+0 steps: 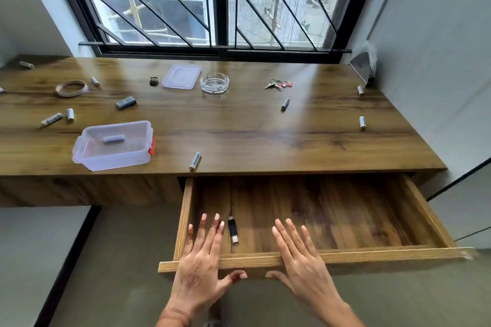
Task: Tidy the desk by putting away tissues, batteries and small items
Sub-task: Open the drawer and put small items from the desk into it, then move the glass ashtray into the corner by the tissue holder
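A wooden drawer stands pulled out under the desk. My left hand and my right hand lie flat over its front rail with fingers spread, holding nothing. A black USB stick lies in the drawer between them, close to my left fingers. Several batteries lie scattered on the desk, one near the front edge, others at the right and left. A clear plastic box stands at the left with one small item inside.
The box's lid, a glass ashtray, a bunch of keys, a tape roll and a small dark object lie toward the back. A barred window closes off the far side. Walls flank the desk on both sides.
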A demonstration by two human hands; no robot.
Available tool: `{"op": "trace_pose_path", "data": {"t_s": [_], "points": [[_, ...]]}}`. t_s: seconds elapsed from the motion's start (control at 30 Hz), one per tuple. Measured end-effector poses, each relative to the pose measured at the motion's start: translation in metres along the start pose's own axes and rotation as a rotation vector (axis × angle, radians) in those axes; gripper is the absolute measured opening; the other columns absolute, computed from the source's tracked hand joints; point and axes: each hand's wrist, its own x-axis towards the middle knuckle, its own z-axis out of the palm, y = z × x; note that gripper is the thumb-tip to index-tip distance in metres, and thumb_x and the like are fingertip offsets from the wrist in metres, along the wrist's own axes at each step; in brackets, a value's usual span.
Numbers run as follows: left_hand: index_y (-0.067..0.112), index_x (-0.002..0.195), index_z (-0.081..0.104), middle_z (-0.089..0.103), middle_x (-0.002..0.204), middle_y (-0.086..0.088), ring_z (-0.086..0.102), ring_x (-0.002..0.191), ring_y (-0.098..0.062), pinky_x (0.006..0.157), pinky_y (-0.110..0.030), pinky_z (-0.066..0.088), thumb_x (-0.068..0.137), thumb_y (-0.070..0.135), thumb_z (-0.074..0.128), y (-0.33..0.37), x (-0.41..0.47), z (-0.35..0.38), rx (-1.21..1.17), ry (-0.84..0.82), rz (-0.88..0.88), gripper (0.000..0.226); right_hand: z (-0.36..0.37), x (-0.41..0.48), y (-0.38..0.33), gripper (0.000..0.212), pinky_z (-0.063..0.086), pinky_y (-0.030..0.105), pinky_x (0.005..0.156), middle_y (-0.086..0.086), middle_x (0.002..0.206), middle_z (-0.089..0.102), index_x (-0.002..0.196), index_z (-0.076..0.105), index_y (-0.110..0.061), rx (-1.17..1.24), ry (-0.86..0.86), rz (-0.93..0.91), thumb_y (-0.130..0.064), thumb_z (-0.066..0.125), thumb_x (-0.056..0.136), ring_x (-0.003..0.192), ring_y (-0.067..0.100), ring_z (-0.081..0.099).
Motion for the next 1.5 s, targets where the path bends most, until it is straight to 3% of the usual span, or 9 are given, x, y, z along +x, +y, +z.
{"op": "trace_pose_path", "data": {"t_s": [0.73,0.87,0.93,1.03,1.1,1.17,1.23,1.4,1.5], "points": [[0.000,0.146,0.012,0.010,0.155,-0.018,0.006,0.143,-0.031,0.115,-0.039,0.006,0.077,0.066,0.040,-0.050,0.122,-0.006,0.048,0.072,0.197,0.100,0.007,0.125,0.042,0.105,0.003,0.040,0.115,0.013,0.156,-0.011,0.145,-0.001,-0.001,-0.077,0.002,0.072,-0.072,0.026,0.073,0.144,0.025,-0.007],[-0.006,0.133,0.040,0.047,0.138,-0.021,0.039,0.133,-0.032,0.115,-0.038,0.023,0.055,0.060,0.070,-0.048,0.158,-0.014,0.086,0.117,0.242,0.107,0.009,0.151,0.045,0.115,0.004,0.042,0.114,0.014,0.155,-0.013,0.145,-0.002,0.000,-0.114,0.022,0.062,-0.065,0.048,0.065,0.144,0.028,-0.008],[-0.006,0.120,0.057,0.058,0.126,-0.020,0.056,0.118,-0.030,0.102,-0.038,0.042,0.036,0.053,0.085,-0.046,0.171,-0.017,0.060,0.101,0.256,0.106,0.011,0.162,0.048,0.118,0.003,0.040,0.114,0.012,0.156,-0.009,0.145,0.000,-0.001,-0.110,0.059,0.050,-0.055,0.065,0.063,0.144,0.026,-0.007],[-0.004,0.118,0.059,0.059,0.126,-0.019,0.059,0.115,-0.029,0.110,-0.037,0.034,0.052,0.032,0.084,-0.051,0.180,-0.009,0.078,0.164,0.267,0.080,0.010,0.175,0.048,0.097,0.008,0.036,0.114,0.009,0.154,0.017,0.145,0.014,-0.004,-0.086,0.164,0.068,-0.018,0.067,0.065,0.142,0.022,0.007],[-0.003,0.117,0.060,0.058,0.125,-0.018,0.060,0.113,-0.029,0.114,-0.037,0.017,0.088,0.014,0.052,-0.057,0.182,-0.004,0.127,0.320,0.334,0.035,0.013,0.180,0.048,0.077,0.013,0.035,0.112,0.009,0.147,0.030,0.144,0.022,-0.004,-0.100,0.235,0.085,-0.008,0.048,0.072,0.140,0.022,0.025],[-0.002,0.112,0.065,0.063,0.118,-0.019,0.063,0.109,-0.028,0.111,-0.039,0.015,0.101,0.012,0.013,-0.056,0.183,-0.005,0.109,0.263,0.331,0.054,0.018,0.181,0.049,0.067,0.018,0.037,0.111,0.009,0.143,0.040,0.142,0.028,-0.004,-0.110,0.260,0.096,-0.004,0.042,0.076,0.133,0.023,0.039],[-0.002,0.108,0.067,0.066,0.114,-0.018,0.064,0.107,-0.027,0.109,-0.038,0.018,0.102,0.015,0.006,-0.057,0.181,-0.011,0.142,0.305,0.327,0.064,0.019,0.179,0.049,0.060,0.022,0.038,0.109,0.011,0.140,0.046,0.138,0.033,-0.005,-0.108,0.269,0.105,0.001,0.040,0.079,0.129,0.022,0.044],[-0.001,0.112,0.064,0.062,0.121,-0.018,0.062,0.110,-0.027,0.112,-0.038,0.015,0.101,0.009,0.015,-0.060,0.181,-0.008,0.091,0.278,0.322,0.052,0.012,0.180,0.044,0.071,0.021,0.037,0.110,0.010,0.142,0.042,0.141,0.030,-0.004,-0.076,0.200,0.126,-0.002,0.057,0.075,0.130,0.023,0.043],[-0.003,0.118,0.059,0.054,0.129,-0.016,0.060,0.114,-0.028,0.113,-0.035,0.011,0.077,0.028,0.063,-0.059,0.182,-0.007,-0.013,0.206,0.296,0.052,-0.001,0.182,0.041,0.104,0.014,0.035,0.111,0.011,0.142,0.043,0.141,0.028,-0.004,0.010,0.020,0.165,-0.021,0.084,0.055,0.132,0.023,0.040]]}}
